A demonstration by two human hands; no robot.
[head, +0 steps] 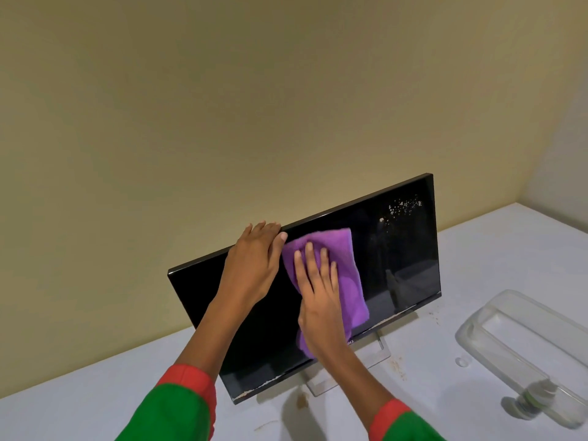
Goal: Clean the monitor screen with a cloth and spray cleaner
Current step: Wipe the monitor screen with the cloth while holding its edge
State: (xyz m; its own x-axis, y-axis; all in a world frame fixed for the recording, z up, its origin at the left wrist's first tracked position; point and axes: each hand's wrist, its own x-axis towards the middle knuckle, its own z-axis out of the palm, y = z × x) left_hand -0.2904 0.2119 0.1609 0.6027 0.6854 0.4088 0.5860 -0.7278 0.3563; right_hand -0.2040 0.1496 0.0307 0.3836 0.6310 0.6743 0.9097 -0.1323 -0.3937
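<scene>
Right hand [318, 297] fingers flat, pressing purple cloth [343, 265] on monitor [397, 249]; left hand [254, 259] gripping top edge.

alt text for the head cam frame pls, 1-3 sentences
A person's right hand presses a purple cloth flat against a dark monitor screen while the left hand grips the monitor's top edge. White spray droplets dot the screen's upper right corner. The monitor stands on a white table beside a clear plastic tray.

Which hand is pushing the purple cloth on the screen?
The right hand lies flat on the purple cloth, pressing it against the screen. The left hand has no cloth; it holds the monitor's top edge.
</scene>
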